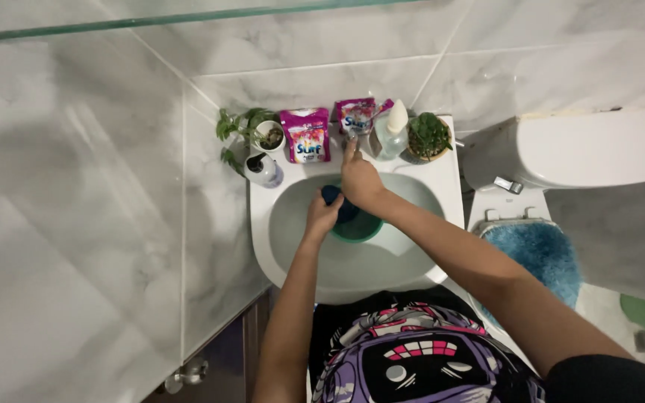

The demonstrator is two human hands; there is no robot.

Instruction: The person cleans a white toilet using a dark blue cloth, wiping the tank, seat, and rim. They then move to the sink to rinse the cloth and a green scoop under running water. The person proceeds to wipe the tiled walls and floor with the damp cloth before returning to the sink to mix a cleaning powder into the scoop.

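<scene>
White ceramic, a rounded wash basin (293, 257), fills the middle of my view, and both hands are over its bowl. My left hand (322, 215) is closed around a dark blue cloth (331, 195), pressing it against the rim of a small teal-green plastic bowl (360, 227) that sits in the basin just right of that hand. My right hand (358, 179) lies above the cloth with its fingers stretched up toward the tap at the back; it looks to be touching the tap, but the tap is mostly hidden and I cannot tell whether the fingers grip it.

Behind the right hand, along the back ledge, stand two pink detergent pouches (306, 135), a clear pump bottle with a white top (391, 130) and a small potted green plant in a brown pot (428, 136). Up and left of the left hand are a leafy plant in a white pot (266, 133) and a small white soap dispenser (263, 168). Right of the right forearm sits a white toilet (591, 149) with a fluffy blue seat cover (535, 257).
</scene>
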